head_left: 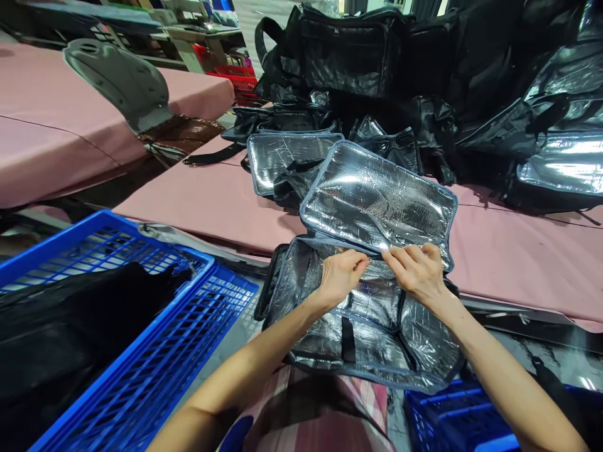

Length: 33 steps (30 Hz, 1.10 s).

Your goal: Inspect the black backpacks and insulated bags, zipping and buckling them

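An insulated bag (325, 336) with a silver foil lining lies open at the table's near edge, against my lap. Its foil-lined lid (377, 194), edged in grey binding, is folded back onto the table. My left hand (342, 273) pinches the grey seam where lid and body meet. Close beside it, my right hand (417, 270) grips the same edge, its thumb and fingers pressed together on the binding. A black strap (347, 339) crosses the lining of the near wall. What lies under my fingertips is hidden.
More black foil-lined bags (348, 56) are heaped at the back of the pink table (211, 201). Blue plastic crates (207, 314) stand at left and lower right, the left one holding black material. A grey chair (122, 81) stands between tables.
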{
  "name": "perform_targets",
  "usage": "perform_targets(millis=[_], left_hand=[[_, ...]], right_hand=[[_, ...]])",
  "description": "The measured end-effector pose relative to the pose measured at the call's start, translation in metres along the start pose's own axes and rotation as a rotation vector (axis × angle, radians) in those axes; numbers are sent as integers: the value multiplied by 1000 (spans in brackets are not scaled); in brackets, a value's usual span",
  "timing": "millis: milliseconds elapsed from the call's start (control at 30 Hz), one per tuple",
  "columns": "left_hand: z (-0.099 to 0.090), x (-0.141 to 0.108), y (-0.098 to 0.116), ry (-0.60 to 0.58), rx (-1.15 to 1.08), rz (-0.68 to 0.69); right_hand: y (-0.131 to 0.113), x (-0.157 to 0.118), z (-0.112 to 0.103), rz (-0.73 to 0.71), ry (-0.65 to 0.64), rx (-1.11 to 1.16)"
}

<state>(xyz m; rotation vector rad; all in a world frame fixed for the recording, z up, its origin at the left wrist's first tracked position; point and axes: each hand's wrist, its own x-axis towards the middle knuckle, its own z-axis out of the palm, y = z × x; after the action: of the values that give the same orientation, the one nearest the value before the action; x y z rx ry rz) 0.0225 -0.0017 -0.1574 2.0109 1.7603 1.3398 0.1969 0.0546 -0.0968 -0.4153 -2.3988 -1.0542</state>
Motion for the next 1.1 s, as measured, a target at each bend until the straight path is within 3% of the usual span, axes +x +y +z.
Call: perform_targets(millis=[200, 333, 400, 500, 533, 567, 633, 700, 767, 900, 1000, 1100], left_hand=[[-2, 2, -3, -29, -130, -3], [-10, 4, -7, -112, -80, 22], [-19, 4, -10, -261, -51, 89], [-39, 5, -15, -652, -40, 218], [-45, 5, -17, -704, -10, 227], [-51, 4, -18, -676, 32, 204], [-56, 4, -18, -432, 123, 98], [-52, 2, -15, -183, 179, -30], [-41, 0, -10, -59, 204, -151], [-18, 0, -2, 51, 213, -294], [-16, 2, -3, 94, 169, -258], [-24, 3, -7, 63, 84, -192]], right_hand=[[-3, 8, 0, 39, -45, 19], [-2, 6, 3, 53, -65, 37], [0, 4, 5, 74, -76, 51], [2, 1, 8, 96, -73, 63], [3, 0, 8, 94, -73, 65], [3, 0, 9, 89, -75, 67], [3, -1, 10, 82, -77, 74], [3, -1, 11, 82, -76, 74], [3, -1, 11, 83, -69, 70], [1, 2, 8, 80, -29, 57], [-3, 8, 6, 71, 28, 23], [-9, 16, 6, 22, 46, -11]])
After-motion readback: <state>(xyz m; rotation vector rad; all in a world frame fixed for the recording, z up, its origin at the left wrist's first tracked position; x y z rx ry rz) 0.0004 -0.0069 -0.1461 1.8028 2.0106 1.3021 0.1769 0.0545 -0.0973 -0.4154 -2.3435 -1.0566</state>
